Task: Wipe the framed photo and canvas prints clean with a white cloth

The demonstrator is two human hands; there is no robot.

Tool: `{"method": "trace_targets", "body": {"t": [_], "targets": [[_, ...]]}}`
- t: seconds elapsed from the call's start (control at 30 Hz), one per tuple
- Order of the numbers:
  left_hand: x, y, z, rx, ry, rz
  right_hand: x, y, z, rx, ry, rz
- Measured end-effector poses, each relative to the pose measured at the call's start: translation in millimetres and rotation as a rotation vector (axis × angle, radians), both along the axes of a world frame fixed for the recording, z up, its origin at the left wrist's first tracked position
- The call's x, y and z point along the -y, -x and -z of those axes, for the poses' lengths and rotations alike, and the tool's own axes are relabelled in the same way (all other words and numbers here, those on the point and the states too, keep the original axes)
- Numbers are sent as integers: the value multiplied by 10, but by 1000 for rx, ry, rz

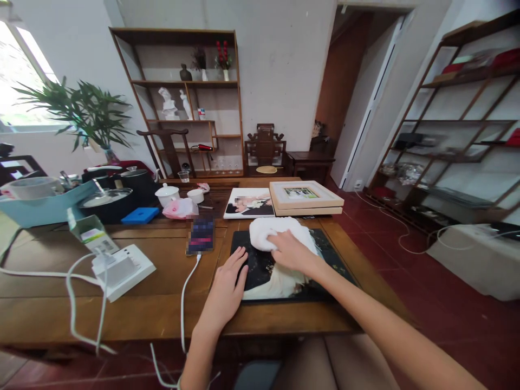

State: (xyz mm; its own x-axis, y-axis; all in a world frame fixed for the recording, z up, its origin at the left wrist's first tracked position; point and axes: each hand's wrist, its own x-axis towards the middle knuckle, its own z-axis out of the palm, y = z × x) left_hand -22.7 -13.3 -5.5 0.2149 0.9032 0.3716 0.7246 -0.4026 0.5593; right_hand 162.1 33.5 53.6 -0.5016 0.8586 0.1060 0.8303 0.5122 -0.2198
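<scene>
A dark photo panel (pixel 260 265) with a pale dress pictured on it lies flat on the wooden table in front of me. My left hand (pixel 227 284) rests on its left edge, fingers stretched out and holding nothing. My right hand (pixel 291 252) grips a bunched, fluffy white cloth (pixel 262 233) and presses it against the panel's upper part. The cloth and my right forearm hide some of the picture.
Behind the panel lie a photo print (pixel 248 206) and stacked light wooden frames (pixel 306 203). A phone (pixel 201 235) on a white cable, a white power adapter box (pixel 125 268), a blue box (pixel 140 215) and a black pot (pixel 106 203) stand to the left.
</scene>
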Motion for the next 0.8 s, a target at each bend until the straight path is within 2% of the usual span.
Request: {"method": "trace_targets", "body": {"t": [0.1, 0.17, 0.33, 0.43, 0.53, 0.67, 0.8], "targets": [[6, 4, 2, 13, -7, 5, -141, 79, -8, 4, -7, 22], [12, 6, 7, 7, -3, 5, -71, 122, 0, 7, -15, 33], [10, 15, 24, 11, -2, 14, 514, 131, 31, 4, 20, -47], [3, 18, 28, 17, 4, 22, 908, 37, 59, -29, 70, -110], [-2, 15, 23, 20, 6, 11, 1137, -123, 84, -67, 103, -140], [4, 11, 19, 17, 9, 4, 1074, -389, 111, -54, 119, -69], [6, 11, 28, 16, 5, -1, 694, -654, 153, -32, 33, 93]]}}
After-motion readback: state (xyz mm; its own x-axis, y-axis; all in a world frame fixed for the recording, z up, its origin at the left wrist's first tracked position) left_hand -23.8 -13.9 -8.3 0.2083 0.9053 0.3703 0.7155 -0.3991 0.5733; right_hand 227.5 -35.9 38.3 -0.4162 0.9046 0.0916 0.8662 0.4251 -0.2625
